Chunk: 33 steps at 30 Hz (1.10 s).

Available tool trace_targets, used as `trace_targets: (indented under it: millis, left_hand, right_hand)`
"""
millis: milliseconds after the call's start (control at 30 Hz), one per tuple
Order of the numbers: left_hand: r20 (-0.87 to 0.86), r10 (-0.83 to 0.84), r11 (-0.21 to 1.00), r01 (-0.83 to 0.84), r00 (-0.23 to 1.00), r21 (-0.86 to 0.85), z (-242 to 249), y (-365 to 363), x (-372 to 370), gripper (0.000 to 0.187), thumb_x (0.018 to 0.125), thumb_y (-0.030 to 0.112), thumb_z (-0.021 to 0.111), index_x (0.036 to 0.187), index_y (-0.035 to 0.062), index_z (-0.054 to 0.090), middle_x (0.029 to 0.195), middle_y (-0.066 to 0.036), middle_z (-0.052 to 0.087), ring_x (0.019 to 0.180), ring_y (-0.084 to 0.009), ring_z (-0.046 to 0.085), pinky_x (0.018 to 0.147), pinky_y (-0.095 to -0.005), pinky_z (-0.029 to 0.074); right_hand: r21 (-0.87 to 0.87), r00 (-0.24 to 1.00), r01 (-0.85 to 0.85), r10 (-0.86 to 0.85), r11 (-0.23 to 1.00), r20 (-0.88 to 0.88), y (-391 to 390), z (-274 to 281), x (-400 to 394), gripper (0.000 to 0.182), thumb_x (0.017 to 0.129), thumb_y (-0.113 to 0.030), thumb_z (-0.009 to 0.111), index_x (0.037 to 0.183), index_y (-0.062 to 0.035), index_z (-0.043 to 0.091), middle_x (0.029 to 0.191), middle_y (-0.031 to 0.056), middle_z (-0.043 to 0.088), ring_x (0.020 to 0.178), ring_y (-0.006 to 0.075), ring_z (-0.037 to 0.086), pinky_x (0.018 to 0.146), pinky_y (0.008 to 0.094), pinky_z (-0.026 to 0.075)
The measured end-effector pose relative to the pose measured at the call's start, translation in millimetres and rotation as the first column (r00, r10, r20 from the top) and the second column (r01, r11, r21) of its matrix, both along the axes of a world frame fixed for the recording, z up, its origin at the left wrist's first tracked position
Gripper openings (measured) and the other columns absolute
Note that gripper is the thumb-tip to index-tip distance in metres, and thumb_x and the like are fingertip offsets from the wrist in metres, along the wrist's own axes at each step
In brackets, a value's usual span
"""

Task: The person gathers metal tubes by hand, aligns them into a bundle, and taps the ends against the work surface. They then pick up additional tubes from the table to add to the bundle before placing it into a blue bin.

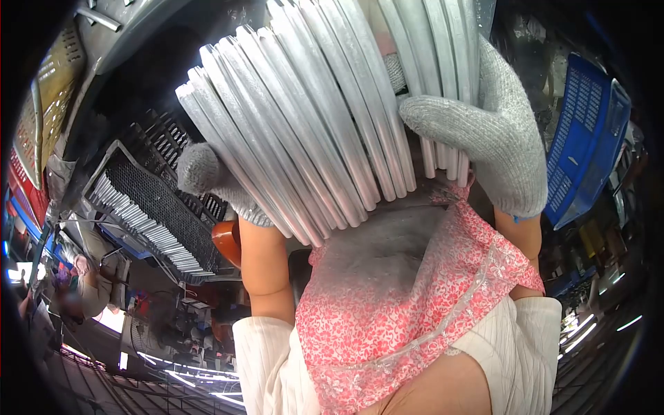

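A wide row of silver metal rods [297,117] lies side by side across both hands, above a dust-darkened apron [422,290] with a pink floral print. My left hand [200,173], in a grey knitted glove, holds the larger bunch at its left edge; the thumb side shows and the fingers are hidden beneath. My right hand [494,131], gloved alike, grips a smaller bunch of rods [443,62] at the right, its thumb laid across them. Between the two bunches is a gap, where a bit of grey glove shows. The rods' lower ends are uneven.
A black mesh basket [155,176] at the left contains a row of similar rods. At the right stands a blue plastic crate [577,142], and a yellowish crate [48,111] is at the far left. A loose rod [97,19] lies on a grey surface at upper left. Another person [86,277] is at lower left.
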<state>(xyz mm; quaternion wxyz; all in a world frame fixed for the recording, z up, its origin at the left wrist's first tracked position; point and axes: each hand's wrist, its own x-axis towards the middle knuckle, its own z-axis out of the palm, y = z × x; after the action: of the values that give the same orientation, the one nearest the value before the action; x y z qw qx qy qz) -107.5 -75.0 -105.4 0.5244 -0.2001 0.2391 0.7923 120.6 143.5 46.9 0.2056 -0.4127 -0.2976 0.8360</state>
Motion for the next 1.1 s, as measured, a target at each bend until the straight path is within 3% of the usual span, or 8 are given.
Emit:
trace_targets:
  millis: [233, 367, 533, 600, 667, 700, 767, 1100]
  left_hand:
    - [0.16, 0.173, 0.978, -0.15, 0.972, -0.148, 10.7, 8.3, 2.9, 0.08, 0.083, 0.053, 0.067, 0.138, 0.0011, 0.043, 0.136, -0.016, 0.051, 0.12, -0.0309, 0.055, 0.1, -0.0452, 0.048]
    - [0.308, 0.415, 0.889, -0.31, 0.856, -0.336, 24.4, 20.5, 1.7, 0.079, 0.083, 0.053, 0.067, 0.137, 0.0006, 0.043, 0.136, -0.016, 0.052, 0.119, -0.0311, 0.056, 0.1, -0.0454, 0.049]
    - [0.34, 0.633, 0.743, -0.421, 0.696, -0.521, 37.6, 29.8, 4.6, 0.079, 0.083, 0.052, 0.067, 0.137, -0.0001, 0.044, 0.136, -0.017, 0.052, 0.118, -0.0314, 0.057, 0.099, -0.0456, 0.049]
    - [0.342, 0.561, 0.799, -0.385, 0.754, -0.462, 34.1, 26.1, 4.0, 0.079, 0.083, 0.053, 0.067, 0.137, 0.0003, 0.043, 0.136, -0.017, 0.051, 0.119, -0.0314, 0.056, 0.1, -0.0455, 0.048]
    - [0.323, 0.427, 0.886, -0.319, 0.845, -0.337, 27.9, 18.5, 3.1, 0.079, 0.084, 0.053, 0.066, 0.138, 0.0006, 0.043, 0.137, -0.017, 0.051, 0.12, -0.0313, 0.055, 0.101, -0.0454, 0.047]
    - [0.289, 0.341, 0.928, -0.27, 0.895, -0.258, 23.0, 14.8, 2.8, 0.079, 0.084, 0.054, 0.066, 0.138, 0.0008, 0.042, 0.137, -0.017, 0.05, 0.12, -0.0313, 0.054, 0.101, -0.0454, 0.047]
    - [0.2, 0.195, 0.977, -0.173, 0.96, -0.124, 16.1, 8.2, 2.7, 0.08, 0.084, 0.054, 0.065, 0.139, 0.0011, 0.042, 0.138, -0.017, 0.049, 0.121, -0.0313, 0.053, 0.102, -0.0453, 0.046]
    - [-0.022, -0.053, 0.988, 0.056, 0.998, 0.145, 14.4, 5.1, -0.4, 0.081, 0.085, 0.057, 0.062, 0.141, 0.0028, 0.039, 0.141, -0.016, 0.046, 0.125, -0.0313, 0.049, 0.105, -0.0449, 0.043]
  right_hand:
    - [0.112, 0.996, -0.04, 0.031, 0.993, 0.08, 2.8, 6.3, -10.1, 0.093, 0.071, -0.008, 0.08, 0.145, 0.0062, 0.026, 0.131, 0.0205, 0.052, 0.124, 0.0284, 0.052, 0.106, 0.0392, 0.041]
    - [0.131, 0.995, -0.043, 0.031, 0.99, 0.094, 2.0, 7.8, -10.9, 0.095, 0.07, -0.008, 0.081, 0.145, 0.0058, 0.025, 0.132, 0.0203, 0.051, 0.124, 0.0284, 0.052, 0.106, 0.0392, 0.041]
    - [0.143, 0.994, -0.075, 0.063, 0.987, 0.09, -2.4, 3.2, -10.6, 0.095, 0.07, -0.007, 0.081, 0.146, 0.005, 0.025, 0.133, 0.0198, 0.051, 0.125, 0.0284, 0.051, 0.108, 0.0394, 0.039]
    - [0.167, 0.988, -0.132, 0.116, 0.977, 0.099, -3.4, 1.9, -10.9, 0.095, 0.07, -0.007, 0.081, 0.146, 0.0045, 0.026, 0.133, 0.0194, 0.051, 0.126, 0.0284, 0.05, 0.109, 0.0396, 0.039]
    - [0.069, 0.999, 0.047, -0.048, 0.997, 0.006, -5.5, 4.1, -17.0, 0.093, 0.069, -0.006, 0.081, 0.145, 0.0047, 0.028, 0.134, 0.0194, 0.051, 0.127, 0.0275, 0.05, 0.109, 0.04, 0.038]
    - [-0.062, 0.99, 0.098, -0.092, 0.993, 0.104, 3.1, 17.3, -23.7, 0.089, 0.07, -0.005, 0.079, 0.144, 0.0053, 0.031, 0.132, 0.0199, 0.053, 0.125, 0.0284, 0.052, 0.108, 0.0406, 0.04]
    - [-0.011, 0.997, 0.062, -0.061, 0.998, 0.055, 2.8, 9.9, -20.4, 0.089, 0.07, -0.005, 0.079, 0.144, 0.0053, 0.031, 0.131, 0.02, 0.053, 0.125, 0.0285, 0.052, 0.107, 0.0407, 0.04]
    - [-0.091, 0.996, 0.061, -0.066, 0.994, -0.051, 2.2, -5.7, -6.5, 0.087, 0.071, -0.004, 0.078, 0.144, 0.0058, 0.032, 0.129, 0.0204, 0.055, 0.123, 0.0291, 0.054, 0.106, 0.041, 0.042]
